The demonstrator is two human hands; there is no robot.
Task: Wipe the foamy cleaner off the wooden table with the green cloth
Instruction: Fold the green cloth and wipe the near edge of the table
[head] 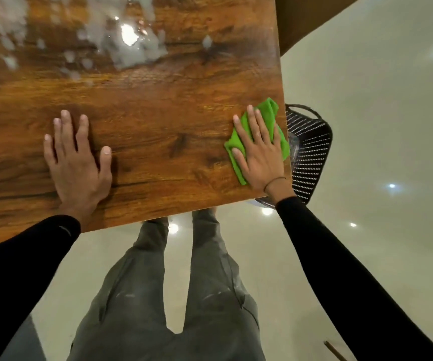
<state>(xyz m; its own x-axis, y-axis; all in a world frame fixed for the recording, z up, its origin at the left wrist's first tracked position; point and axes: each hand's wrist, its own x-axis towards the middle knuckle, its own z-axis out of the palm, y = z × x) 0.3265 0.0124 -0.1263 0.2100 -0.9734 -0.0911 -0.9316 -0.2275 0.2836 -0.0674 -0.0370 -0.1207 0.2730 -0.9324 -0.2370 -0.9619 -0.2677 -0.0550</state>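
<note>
While the near half of the wooden desk [158, 121] looks dry and free of foam, the job is, by my reckoning, well short of finished. The foamy cleaner [129, 45] sits in white patches along the far edge, thickest around the middle and trailing off towards the far left corner. The right hand [258, 149] lies flat, fingers straight and spread, pressing the green cloth [269, 113] onto the desk right at its right edge, near the front right corner. The left hand [76, 157] rests palm down with its fingers straight near the front edge, holding nothing. The cloth is well apart from the foam, so the far strip is what remains. A black perforated basket [309, 152] stands just beyond the right edge.
</note>
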